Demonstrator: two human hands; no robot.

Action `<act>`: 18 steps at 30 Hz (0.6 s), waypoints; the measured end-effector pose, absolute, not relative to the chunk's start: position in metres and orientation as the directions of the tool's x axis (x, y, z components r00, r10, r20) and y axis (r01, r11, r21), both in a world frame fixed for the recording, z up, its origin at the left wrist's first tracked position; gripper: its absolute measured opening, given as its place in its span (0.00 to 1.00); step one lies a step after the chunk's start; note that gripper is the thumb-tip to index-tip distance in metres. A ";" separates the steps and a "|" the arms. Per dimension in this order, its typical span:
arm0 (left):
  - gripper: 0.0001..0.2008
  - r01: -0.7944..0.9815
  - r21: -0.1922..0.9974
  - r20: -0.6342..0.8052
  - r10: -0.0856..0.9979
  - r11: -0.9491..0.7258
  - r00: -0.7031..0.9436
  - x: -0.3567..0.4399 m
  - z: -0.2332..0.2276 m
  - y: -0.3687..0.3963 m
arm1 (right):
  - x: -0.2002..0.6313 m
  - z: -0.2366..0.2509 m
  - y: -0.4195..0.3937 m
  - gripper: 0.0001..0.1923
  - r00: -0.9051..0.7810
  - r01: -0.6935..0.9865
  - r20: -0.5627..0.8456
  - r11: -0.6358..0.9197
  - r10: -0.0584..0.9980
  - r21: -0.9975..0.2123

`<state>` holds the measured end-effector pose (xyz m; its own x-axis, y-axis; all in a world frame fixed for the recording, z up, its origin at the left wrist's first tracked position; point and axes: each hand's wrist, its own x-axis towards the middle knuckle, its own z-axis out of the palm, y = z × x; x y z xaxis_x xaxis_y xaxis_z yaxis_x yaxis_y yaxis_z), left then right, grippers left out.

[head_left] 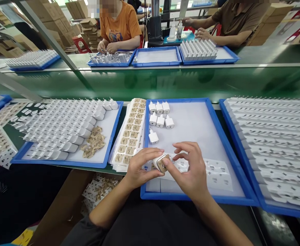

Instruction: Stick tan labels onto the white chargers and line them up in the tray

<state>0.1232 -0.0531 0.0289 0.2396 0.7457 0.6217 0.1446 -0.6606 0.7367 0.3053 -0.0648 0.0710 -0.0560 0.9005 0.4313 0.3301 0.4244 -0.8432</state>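
Observation:
My left hand [139,166] grips a white charger plug [157,162] between thumb and fingers, above the front of a blue-rimmed tray [210,136]. A tan sticker [162,164] covers the charger's end face, which is turned toward my right hand [193,171]. The thumb of that hand rests against the sticker, while its other fingers are spread apart and curved in the air. Several white charger plugs [160,120] stand at the tray's back left, prongs up. Partly under my right hand lies a white sticker sheet [218,174] with cut-outs.
A stack of tan sticker sheets [129,136] lies left of the tray. Beyond it, another tray [117,126] bears rows of chargers and a heap of tan scraps [94,141]. Rows of white chargers [275,147] fill the right tray. Co-workers sit across the green belt [150,83].

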 end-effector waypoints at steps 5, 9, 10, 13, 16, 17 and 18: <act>0.24 0.122 0.729 0.642 0.735 -0.673 0.216 0.123 0.026 -0.054 | 0.310 0.066 -0.063 0.11 -0.312 -0.081 0.157 0.139 0.937 -0.987; 0.24 0.167 0.659 0.700 0.680 -0.733 0.218 0.126 0.027 -0.053 | 0.304 0.060 -0.065 0.08 -0.237 -0.223 0.155 0.102 0.959 -0.970; 0.24 0.189 0.627 0.723 0.655 -0.756 0.221 0.126 0.028 -0.052 | 0.301 0.059 -0.065 0.08 -0.220 -0.233 0.165 0.112 0.962 -0.966; 0.25 0.260 0.509 0.788 0.566 -0.820 0.242 0.128 0.031 -0.051 | 0.296 0.060 -0.064 0.07 -0.181 -0.250 0.212 0.163 0.960 -0.954; 0.25 0.292 0.451 0.815 0.522 -0.843 0.252 0.129 0.033 -0.051 | 0.293 0.061 -0.062 0.08 -0.166 -0.264 0.239 0.190 0.957 -0.946; 0.24 0.296 0.443 0.817 0.517 -0.846 0.254 0.128 0.033 -0.051 | 0.292 0.061 -0.062 0.08 -0.165 -0.269 0.240 0.190 0.957 -0.944; 0.24 0.301 0.438 0.818 0.514 -0.847 0.256 0.128 0.033 -0.051 | 0.292 0.060 -0.061 0.08 -0.161 -0.274 0.239 0.189 0.958 -0.943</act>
<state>0.1282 -0.0508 0.0333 0.2563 0.5144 0.8184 0.3014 -0.8470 0.4380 0.2919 -0.0614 0.0601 -0.1606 0.9577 0.2389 -0.2744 0.1892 -0.9428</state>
